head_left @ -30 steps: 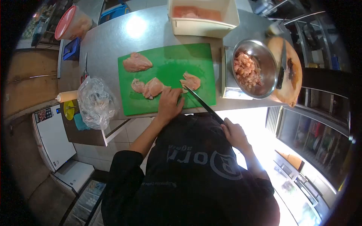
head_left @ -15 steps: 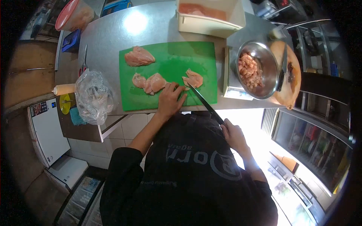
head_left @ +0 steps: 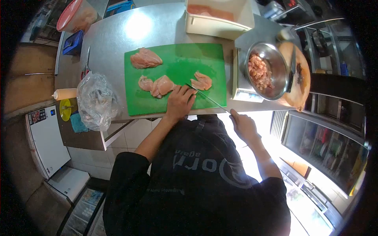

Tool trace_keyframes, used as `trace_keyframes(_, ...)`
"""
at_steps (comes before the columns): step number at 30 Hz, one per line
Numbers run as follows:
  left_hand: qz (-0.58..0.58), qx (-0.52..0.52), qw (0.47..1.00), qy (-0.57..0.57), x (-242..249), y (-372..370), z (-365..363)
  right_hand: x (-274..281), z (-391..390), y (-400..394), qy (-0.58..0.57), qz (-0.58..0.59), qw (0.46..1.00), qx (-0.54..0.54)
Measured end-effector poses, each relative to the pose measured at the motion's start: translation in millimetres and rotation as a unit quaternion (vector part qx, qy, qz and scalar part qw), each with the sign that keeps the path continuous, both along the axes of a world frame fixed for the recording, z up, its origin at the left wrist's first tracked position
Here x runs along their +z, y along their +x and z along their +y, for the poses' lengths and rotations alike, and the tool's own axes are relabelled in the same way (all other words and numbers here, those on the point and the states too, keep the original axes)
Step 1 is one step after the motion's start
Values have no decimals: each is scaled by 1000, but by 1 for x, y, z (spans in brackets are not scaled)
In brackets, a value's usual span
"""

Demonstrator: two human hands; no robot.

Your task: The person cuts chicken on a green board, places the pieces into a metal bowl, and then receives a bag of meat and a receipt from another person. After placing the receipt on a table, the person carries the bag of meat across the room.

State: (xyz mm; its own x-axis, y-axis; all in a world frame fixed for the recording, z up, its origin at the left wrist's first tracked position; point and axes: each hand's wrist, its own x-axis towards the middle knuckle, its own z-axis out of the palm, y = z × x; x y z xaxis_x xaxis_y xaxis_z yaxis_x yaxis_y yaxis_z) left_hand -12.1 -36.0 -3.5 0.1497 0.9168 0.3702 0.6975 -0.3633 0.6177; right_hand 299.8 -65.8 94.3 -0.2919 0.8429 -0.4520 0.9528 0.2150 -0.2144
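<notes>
My right hand (head_left: pixel 245 126) grips the handle of a long kitchen knife (head_left: pixel 211 99), its blade slanting up and left over a green cutting board (head_left: pixel 138 104). The knife tip lies just beyond the fingertips of my left hand (head_left: pixel 179 103). With curled fingers, that hand holds down the right end of a raw chicken piece (head_left: pixel 162 86), partly covering it. Right of the blade sits a smaller piece of chicken (head_left: pixel 202 81). A larger raw chicken breast (head_left: pixel 146 58) rests at the board's upper left.
A metal bowl (head_left: pixel 280 65) of diced chicken stands right of the board, beside a wooden board (head_left: pixel 306 84) carrying another knife (head_left: pixel 291 74). Behind is a cream tub (head_left: pixel 218 28). To the left are a plastic bag (head_left: pixel 95 102), scissors (head_left: pixel 86 67) and a squeeze bottle (head_left: pixel 65 94).
The knife has swung flatter, its tip shifting up and left towards my left fingers. My right hand has moved slightly up. My left hand has barely moved.
</notes>
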Motion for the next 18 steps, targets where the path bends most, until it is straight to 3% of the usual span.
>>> trace_keyframes(10, -1, -22, 1000, -15, -3, -6, -10, 11, -35, 39, -69, -53, 995, -42)
trace_keyframes(13, -25, -13, 997, -65, -3, -9, -13, 8, -39, 41, -70, -7, 996, -52)
trace_keyframes(18, -34, -29, 999, -24, -4, -9, -10, 17, -55, 30, -67, 99, 986, -120)
